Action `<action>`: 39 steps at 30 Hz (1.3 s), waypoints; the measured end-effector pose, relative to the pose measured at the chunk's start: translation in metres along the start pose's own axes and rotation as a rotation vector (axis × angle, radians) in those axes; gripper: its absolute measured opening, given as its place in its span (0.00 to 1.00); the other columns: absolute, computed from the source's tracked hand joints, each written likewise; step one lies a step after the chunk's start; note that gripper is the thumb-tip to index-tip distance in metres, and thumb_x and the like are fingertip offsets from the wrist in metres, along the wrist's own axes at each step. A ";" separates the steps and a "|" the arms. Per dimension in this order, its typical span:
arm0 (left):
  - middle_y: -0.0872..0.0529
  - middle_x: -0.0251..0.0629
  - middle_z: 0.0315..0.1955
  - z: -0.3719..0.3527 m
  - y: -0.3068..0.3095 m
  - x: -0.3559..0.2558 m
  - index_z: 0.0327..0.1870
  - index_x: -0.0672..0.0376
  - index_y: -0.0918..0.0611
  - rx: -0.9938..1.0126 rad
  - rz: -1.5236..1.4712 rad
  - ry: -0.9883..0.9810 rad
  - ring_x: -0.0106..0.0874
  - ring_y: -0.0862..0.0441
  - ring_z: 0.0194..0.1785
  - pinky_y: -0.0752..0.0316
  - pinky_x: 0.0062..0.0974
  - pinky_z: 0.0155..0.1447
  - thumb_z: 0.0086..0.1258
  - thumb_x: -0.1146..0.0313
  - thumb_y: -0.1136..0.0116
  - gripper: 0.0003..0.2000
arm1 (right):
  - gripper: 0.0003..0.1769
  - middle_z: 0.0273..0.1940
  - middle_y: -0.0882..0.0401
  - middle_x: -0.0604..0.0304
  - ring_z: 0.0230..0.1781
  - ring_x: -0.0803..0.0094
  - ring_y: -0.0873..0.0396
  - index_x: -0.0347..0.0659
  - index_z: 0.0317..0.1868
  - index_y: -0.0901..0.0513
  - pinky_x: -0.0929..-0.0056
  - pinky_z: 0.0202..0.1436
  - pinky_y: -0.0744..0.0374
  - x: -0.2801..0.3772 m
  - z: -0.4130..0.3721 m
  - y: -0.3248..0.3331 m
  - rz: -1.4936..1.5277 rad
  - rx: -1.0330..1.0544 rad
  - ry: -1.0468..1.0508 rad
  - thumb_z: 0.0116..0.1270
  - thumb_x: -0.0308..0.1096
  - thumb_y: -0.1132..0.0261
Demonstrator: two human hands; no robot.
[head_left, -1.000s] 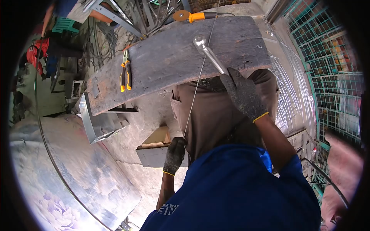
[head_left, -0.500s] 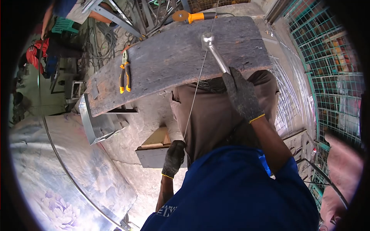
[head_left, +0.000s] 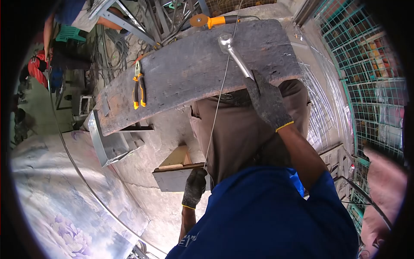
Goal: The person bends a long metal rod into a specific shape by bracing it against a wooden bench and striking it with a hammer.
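Plank bench (head_left: 181, 77): right hand (head_left: 269, 101) fisted round steel tool (head_left: 233, 52); left hand (head_left: 195, 187) pinching wire (head_left: 215, 108) beside wooden box (head_left: 170, 179).

Pliers (head_left: 138, 88) lie on the plank (head_left: 185, 73), left of the wire (head_left: 220, 95).

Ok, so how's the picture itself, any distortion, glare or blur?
Head view: heavy fisheye bows the plank and blacks out the corners; daylight is even, glaring off the sheet at lower left and the tool head; the right hand is sharp, the wire thin but traceable.
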State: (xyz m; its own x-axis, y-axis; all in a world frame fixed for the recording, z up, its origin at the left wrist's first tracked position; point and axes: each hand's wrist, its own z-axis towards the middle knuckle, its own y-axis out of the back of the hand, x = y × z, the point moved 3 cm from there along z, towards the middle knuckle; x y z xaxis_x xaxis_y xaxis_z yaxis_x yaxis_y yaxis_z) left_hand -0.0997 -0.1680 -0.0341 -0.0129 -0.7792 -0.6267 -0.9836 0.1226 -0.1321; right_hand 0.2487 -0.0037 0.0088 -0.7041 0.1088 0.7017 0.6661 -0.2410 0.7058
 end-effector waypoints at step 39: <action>0.19 0.32 0.27 -0.016 0.000 0.018 0.42 0.62 0.17 -0.359 0.342 -0.294 0.22 0.25 0.29 0.28 0.24 0.36 0.76 0.62 0.43 0.11 | 0.35 0.52 0.24 0.44 0.44 0.46 0.20 0.43 0.70 0.31 0.55 0.44 0.19 -0.027 -0.018 0.010 -0.317 -0.087 0.500 0.60 0.21 0.37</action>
State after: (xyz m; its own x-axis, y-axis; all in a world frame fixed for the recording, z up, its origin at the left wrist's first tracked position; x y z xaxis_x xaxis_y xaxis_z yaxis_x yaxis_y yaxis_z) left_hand -0.1026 -0.1918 -0.0328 -0.3414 -0.5222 -0.7815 -0.9321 0.0814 0.3529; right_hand 0.2701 -0.0261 -0.0052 -0.9098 -0.2735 0.3123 0.3967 -0.3509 0.8482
